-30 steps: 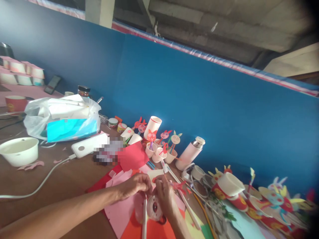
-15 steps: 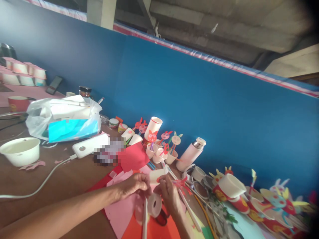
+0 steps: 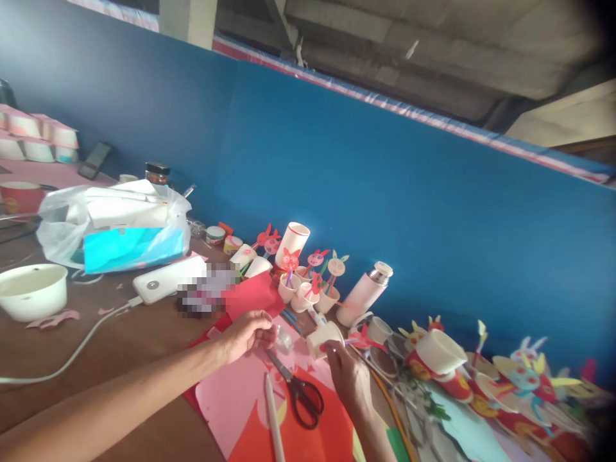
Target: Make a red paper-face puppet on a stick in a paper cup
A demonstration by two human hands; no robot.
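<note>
My left hand (image 3: 251,335) has its fingers curled at the edge of a roll of clear tape (image 3: 285,339), which looks blurred. My right hand (image 3: 350,372) grips a white paper cup (image 3: 321,338) that lies tipped on its side. A red paper figure (image 3: 366,337) on a thin stick juts out at the cup's right. Below the hands, black-handled scissors (image 3: 305,399) rest on pink paper (image 3: 235,391) and orange-red paper (image 3: 308,443). A white stick-like tool (image 3: 273,410) lies left of the scissors.
Behind the hands stand small cups with paper animal faces (image 3: 304,296) and a pink thermos (image 3: 362,300). Decorated cups (image 3: 443,353) crowd the right. At left are a plastic bag (image 3: 67,224), a white power bank (image 3: 166,279) with cable, and a white bowl (image 3: 33,295).
My hands have moved apart. The tape roll has gone up and left with my left hand, uncovering the scissors. My right hand has moved right with the cup.
</note>
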